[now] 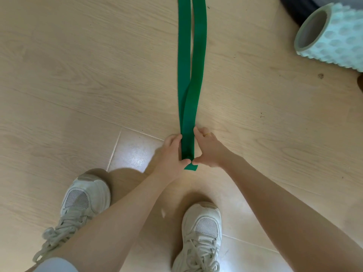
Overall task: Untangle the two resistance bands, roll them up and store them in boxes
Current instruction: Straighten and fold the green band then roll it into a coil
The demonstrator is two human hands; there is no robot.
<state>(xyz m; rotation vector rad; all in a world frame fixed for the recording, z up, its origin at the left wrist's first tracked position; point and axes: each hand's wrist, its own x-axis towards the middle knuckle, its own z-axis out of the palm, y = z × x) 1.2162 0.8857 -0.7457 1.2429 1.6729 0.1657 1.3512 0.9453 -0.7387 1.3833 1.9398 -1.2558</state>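
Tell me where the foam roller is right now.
In the head view the foam roller lies on the floor at the upper right, right of the green band and well away from both hands.

One head-worn camera looks steeply down from above. It faces forward toward 12 o'clock. The floor (pixel 78 75) lies fairly near.

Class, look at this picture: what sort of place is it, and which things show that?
Probably a home workout corner or small gym: a green resistance band laid along a wood-look floor, a knobbly foam roller beside it, and the person's trainers.
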